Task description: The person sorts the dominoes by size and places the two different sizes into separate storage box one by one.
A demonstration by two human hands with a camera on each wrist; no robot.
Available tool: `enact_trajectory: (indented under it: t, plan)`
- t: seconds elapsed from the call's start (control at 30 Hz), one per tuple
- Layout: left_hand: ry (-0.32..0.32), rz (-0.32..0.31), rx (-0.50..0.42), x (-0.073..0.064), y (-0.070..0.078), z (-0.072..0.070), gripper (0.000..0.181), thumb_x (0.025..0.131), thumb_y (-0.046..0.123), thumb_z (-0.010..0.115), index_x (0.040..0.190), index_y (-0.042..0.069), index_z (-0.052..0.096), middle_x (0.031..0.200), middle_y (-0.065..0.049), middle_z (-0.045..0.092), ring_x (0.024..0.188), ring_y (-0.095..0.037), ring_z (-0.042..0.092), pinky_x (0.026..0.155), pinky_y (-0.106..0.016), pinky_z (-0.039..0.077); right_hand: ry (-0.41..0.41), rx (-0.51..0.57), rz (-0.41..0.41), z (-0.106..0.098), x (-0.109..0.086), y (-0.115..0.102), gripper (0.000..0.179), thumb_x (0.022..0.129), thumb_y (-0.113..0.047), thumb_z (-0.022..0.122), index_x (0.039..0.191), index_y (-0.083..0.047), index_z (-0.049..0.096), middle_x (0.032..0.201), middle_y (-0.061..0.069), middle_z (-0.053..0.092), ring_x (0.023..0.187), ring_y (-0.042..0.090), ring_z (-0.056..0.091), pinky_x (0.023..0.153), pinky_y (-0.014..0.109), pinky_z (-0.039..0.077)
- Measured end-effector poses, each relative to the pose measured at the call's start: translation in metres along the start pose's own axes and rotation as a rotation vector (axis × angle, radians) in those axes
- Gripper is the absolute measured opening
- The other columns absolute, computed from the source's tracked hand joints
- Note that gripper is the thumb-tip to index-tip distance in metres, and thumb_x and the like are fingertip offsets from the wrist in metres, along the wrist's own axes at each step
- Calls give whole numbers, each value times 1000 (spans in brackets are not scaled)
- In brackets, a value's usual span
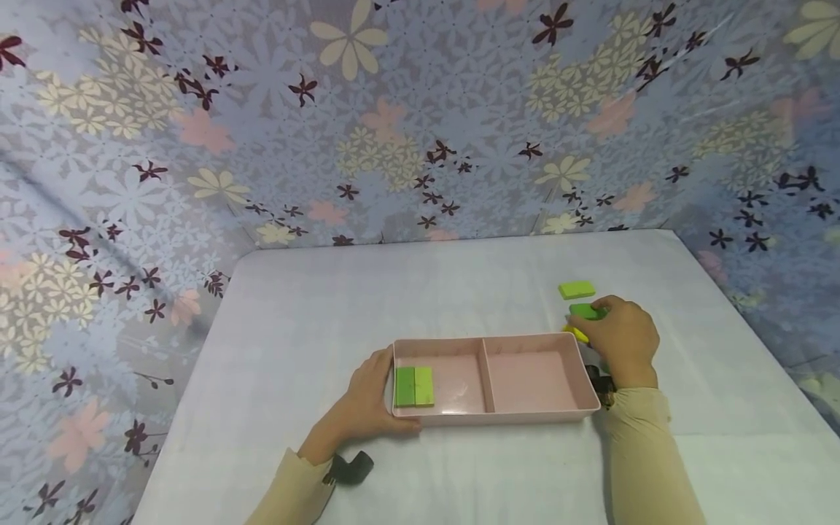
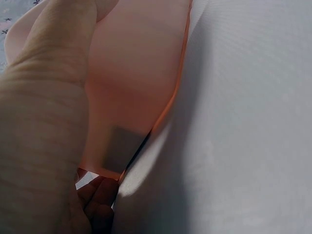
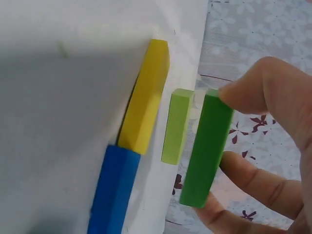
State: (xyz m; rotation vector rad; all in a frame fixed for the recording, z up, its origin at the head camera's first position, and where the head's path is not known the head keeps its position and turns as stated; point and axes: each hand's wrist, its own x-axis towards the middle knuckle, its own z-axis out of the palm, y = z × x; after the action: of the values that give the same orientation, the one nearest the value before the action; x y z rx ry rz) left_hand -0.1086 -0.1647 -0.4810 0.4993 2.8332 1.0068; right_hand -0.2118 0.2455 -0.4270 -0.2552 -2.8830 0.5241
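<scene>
A pink two-compartment box (image 1: 534, 379) sits on the white-covered table. My left hand (image 1: 369, 397) holds its left end, fingers along the short side and thumb along the front wall. Inside the left compartment, a green block (image 1: 405, 386) and a light green block (image 1: 424, 386) lie side by side against the left wall. Beyond the box's far right corner, my right hand (image 1: 623, 339) pinches another green block (image 3: 207, 146) between thumb and fingers. That block appears raised over the table in the right wrist view.
Farther back than the right hand lies a light green block (image 1: 577, 290). A yellow block (image 3: 146, 97) and a blue block (image 3: 114, 190) lie end to end near the right hand, which partly hides them in the head view. Flowered cloth (image 1: 420, 146) rises behind the table (image 1: 315, 306).
</scene>
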Motion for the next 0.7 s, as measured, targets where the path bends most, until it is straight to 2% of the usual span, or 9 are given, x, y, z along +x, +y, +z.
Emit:
enact_trajectory:
  t: [0.2, 0.37, 0.53, 0.6, 0.7]
  plan:
    - [-3, -11, 10, -1, 2, 1, 129, 49, 77, 68, 148, 25, 3, 144, 6, 27, 132, -17, 25, 105, -47, 26, -43, -21, -6, -5, -7, 1, 62, 68, -58, 70, 107, -9, 66, 76, 19, 63, 75, 36, 53, 43, 36, 37]
    - [-3, -12, 16, -1, 3, 0, 128, 49, 76, 69, 147, 28, 1, 144, 6, 27, 132, -17, 26, 106, -46, 26, -42, -17, -32, -8, -18, 5, 64, 66, -66, 66, 106, -15, 65, 70, 13, 57, 75, 32, 51, 43, 34, 35]
    - [-1, -17, 21, -1, 3, -1, 128, 49, 75, 70, 147, 28, 1, 144, 5, 27, 131, -18, 26, 106, -46, 25, 13, -1, -90, -17, -31, 4, 62, 66, -64, 67, 104, -15, 66, 56, 6, 49, 66, 27, 48, 42, 31, 31]
    - [-12, -26, 22, -1, 3, 0, 129, 49, 76, 69, 147, 28, 0, 145, 5, 25, 132, -19, 25, 107, -46, 25, 53, -7, -127, -20, -35, 3, 60, 66, -61, 70, 102, -14, 67, 50, 3, 46, 61, 26, 48, 46, 34, 33]
    - [-21, -28, 23, -1, 4, 0, 129, 50, 76, 69, 147, 29, -1, 145, 5, 24, 133, -18, 23, 107, -46, 24, 102, -31, -160, -25, -40, 2, 56, 65, -57, 73, 102, -15, 67, 43, 0, 42, 60, 27, 48, 58, 44, 34]
